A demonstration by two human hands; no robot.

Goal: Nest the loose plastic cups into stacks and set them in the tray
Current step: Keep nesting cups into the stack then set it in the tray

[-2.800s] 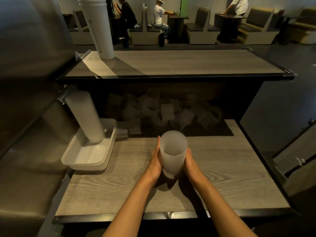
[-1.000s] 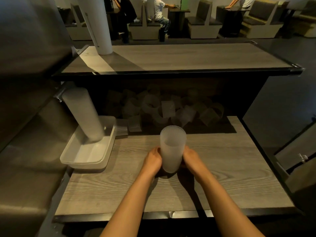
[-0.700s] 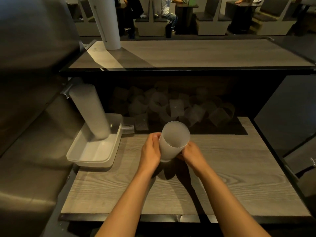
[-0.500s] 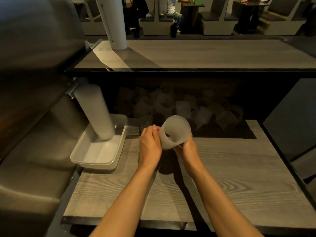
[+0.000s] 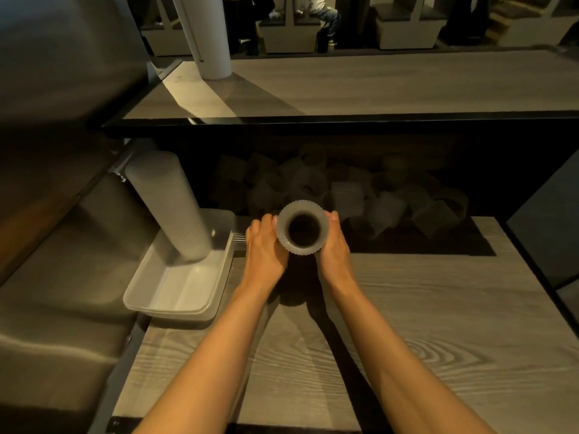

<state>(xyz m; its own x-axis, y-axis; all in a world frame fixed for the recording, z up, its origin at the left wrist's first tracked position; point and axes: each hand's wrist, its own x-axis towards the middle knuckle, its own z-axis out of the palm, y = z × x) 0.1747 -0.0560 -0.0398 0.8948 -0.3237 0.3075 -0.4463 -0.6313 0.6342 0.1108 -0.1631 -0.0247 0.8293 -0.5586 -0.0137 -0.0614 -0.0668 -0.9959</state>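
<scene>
Head view, looking down over a wood-grain table (image 5: 407,308). Left hand (image 5: 266,249) and right hand (image 5: 333,249) cupped on either side of a short stack of ribbed translucent cups (image 5: 302,227), fingers curled round its wall, thumbs toward the rim. Stack lifted clear of the tabletop and tipped so its open mouth faces the camera, dark inside; own shadow on the wood just below. Both forearms bare, reaching in from the bottom edge.

To the left, a clear plastic tray (image 5: 188,296) at the table's left edge, partly overhanging. Inside it, a tall stack of nested cups (image 5: 169,208), leaning back and to the left, its foot in the far end of the tray. Near half of the tray floor bare.

Beyond the hands, in shadow under a raised counter (image 5: 376,86), a heap of loose cups (image 5: 360,195) lying on their sides and tumbled together, too dim to count. On the counter, a white column (image 5: 206,36) at the left. Farther back, benches and seated people, cut off by the top edge
</scene>
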